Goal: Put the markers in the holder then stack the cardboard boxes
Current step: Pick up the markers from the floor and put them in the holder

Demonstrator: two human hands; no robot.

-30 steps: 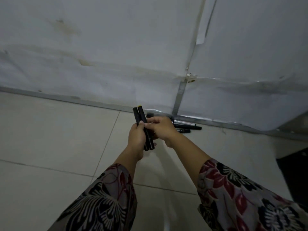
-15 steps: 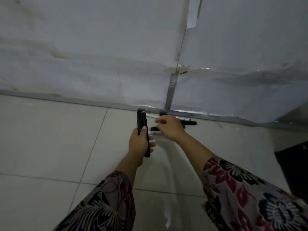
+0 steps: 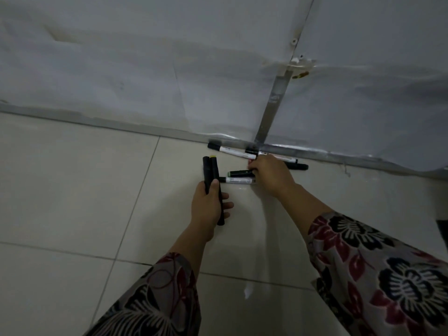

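My left hand [image 3: 210, 205] grips two black markers [image 3: 212, 174] upright, one with a yellow end. My right hand [image 3: 272, 175] reaches over several markers lying on the tiled floor near the wall. Its fingertips close on a black marker with a green end [image 3: 240, 173]. A white-barrelled marker [image 3: 238, 181] lies just below that one. Another white marker with a black cap [image 3: 230, 151] lies by the wall base, and a black marker [image 3: 299, 166] sticks out to the right of my hand. No holder and no cardboard box is in view.
A white covered wall [image 3: 169, 69] with a metal strip [image 3: 272, 110] stands right behind the markers. Pale floor tiles [image 3: 72, 190] spread to the left and toward me. A dark object [image 3: 443, 229] shows at the right edge.
My right hand left the markers in my left hand and moved forward and down to the markers on the floor. My left hand kept its two markers.
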